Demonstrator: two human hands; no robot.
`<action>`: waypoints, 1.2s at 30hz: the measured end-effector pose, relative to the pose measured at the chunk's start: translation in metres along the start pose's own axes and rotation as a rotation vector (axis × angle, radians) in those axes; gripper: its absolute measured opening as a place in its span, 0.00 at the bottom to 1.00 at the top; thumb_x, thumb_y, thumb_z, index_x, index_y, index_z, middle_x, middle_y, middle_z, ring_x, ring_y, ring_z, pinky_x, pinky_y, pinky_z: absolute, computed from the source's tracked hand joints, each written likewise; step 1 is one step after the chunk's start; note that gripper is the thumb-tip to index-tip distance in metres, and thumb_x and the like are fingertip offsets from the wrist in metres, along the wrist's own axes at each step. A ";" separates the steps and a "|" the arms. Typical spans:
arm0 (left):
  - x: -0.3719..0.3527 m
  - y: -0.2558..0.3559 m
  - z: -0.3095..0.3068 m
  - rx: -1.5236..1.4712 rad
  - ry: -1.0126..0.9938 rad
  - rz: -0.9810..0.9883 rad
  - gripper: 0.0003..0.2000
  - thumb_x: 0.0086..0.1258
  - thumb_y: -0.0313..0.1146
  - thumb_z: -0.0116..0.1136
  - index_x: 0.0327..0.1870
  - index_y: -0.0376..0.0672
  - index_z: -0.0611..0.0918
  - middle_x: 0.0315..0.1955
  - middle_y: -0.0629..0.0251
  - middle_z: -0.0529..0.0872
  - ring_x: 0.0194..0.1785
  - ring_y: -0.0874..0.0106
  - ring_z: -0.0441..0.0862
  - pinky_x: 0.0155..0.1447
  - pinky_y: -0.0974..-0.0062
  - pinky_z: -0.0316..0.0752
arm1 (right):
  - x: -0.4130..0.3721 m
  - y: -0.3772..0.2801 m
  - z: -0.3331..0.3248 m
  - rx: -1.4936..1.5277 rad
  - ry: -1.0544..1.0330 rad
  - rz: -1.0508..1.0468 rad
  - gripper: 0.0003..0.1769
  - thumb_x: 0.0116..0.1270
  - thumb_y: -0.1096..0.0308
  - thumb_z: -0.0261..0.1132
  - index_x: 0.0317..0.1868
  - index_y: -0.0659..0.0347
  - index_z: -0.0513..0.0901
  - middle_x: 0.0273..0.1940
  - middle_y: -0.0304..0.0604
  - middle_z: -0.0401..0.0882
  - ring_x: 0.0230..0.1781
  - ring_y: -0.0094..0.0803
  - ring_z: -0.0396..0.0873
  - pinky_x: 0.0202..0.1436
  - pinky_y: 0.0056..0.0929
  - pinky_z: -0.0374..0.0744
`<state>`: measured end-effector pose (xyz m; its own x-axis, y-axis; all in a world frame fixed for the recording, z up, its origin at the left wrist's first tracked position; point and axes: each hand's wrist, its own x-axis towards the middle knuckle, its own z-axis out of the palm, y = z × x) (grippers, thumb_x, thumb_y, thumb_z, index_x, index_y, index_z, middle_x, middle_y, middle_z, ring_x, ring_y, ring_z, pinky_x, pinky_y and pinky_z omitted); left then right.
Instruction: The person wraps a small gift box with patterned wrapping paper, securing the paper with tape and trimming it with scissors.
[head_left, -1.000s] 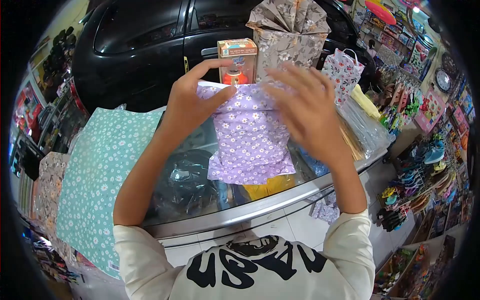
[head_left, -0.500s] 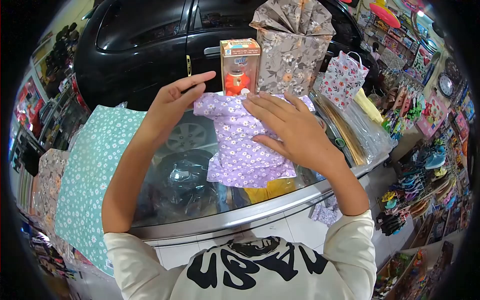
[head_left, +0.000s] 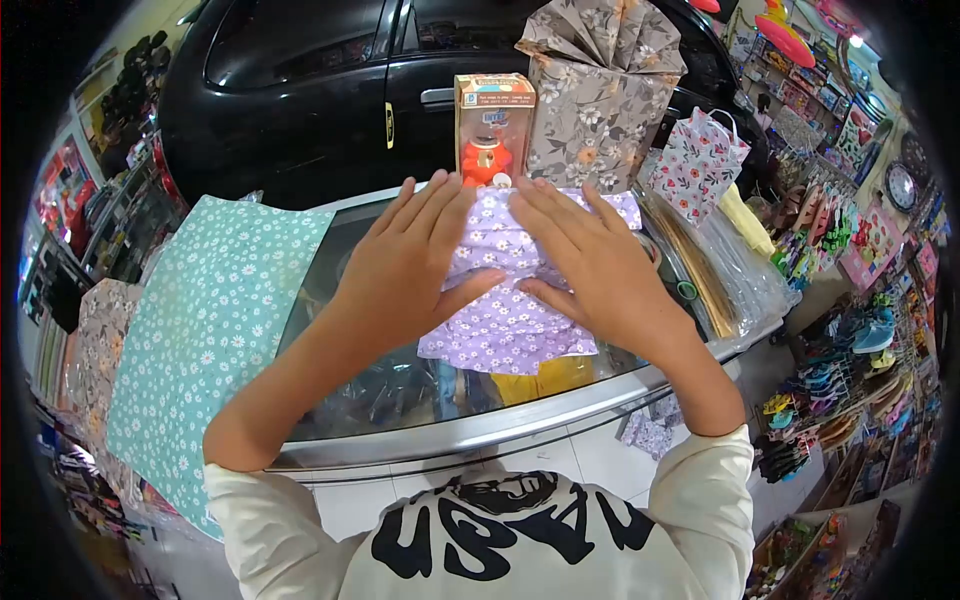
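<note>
The left hand (head_left: 405, 265) and right hand (head_left: 595, 275) rest palm-down over the purple paper (head_left: 515, 330), fingers extended and gripping nothing, thumbs pointing toward each other. The paper lies on the glass surface (head_left: 480, 434), just before the toy box (head_left: 495, 125), right of the green paper (head_left: 210, 340).

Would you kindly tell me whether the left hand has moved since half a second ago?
Yes: judged against the boxed red toy, the left hand has moved rightward, over the purple paper.
</note>
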<state>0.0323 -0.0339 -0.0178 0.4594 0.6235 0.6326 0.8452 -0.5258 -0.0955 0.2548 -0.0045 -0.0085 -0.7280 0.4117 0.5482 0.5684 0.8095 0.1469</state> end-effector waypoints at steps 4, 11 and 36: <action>-0.003 -0.001 -0.002 0.104 -0.038 0.016 0.31 0.63 0.49 0.63 0.60 0.33 0.73 0.61 0.50 0.74 0.70 0.59 0.66 0.75 0.58 0.54 | -0.005 0.000 0.000 -0.038 0.050 0.096 0.36 0.60 0.55 0.67 0.64 0.65 0.68 0.64 0.55 0.68 0.68 0.43 0.65 0.71 0.52 0.58; 0.017 0.016 -0.017 0.142 0.057 0.078 0.35 0.59 0.51 0.66 0.59 0.29 0.73 0.59 0.44 0.75 0.68 0.55 0.69 0.74 0.57 0.53 | -0.002 0.004 -0.003 -0.056 0.012 0.126 0.39 0.57 0.50 0.68 0.63 0.65 0.70 0.61 0.52 0.73 0.66 0.44 0.67 0.71 0.51 0.58; 0.036 -0.048 0.013 -0.202 0.101 0.464 0.30 0.53 0.54 0.67 0.54 0.45 0.79 0.51 0.63 0.79 0.55 0.59 0.75 0.69 0.57 0.59 | -0.017 0.044 -0.030 0.501 -0.070 -0.086 0.23 0.54 0.68 0.70 0.53 0.56 0.81 0.57 0.41 0.78 0.60 0.39 0.72 0.63 0.39 0.68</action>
<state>0.0120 0.0208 -0.0008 0.7364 0.2444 0.6308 0.4845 -0.8413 -0.2397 0.3036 0.0116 0.0135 -0.7975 0.3483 0.4925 0.2649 0.9357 -0.2328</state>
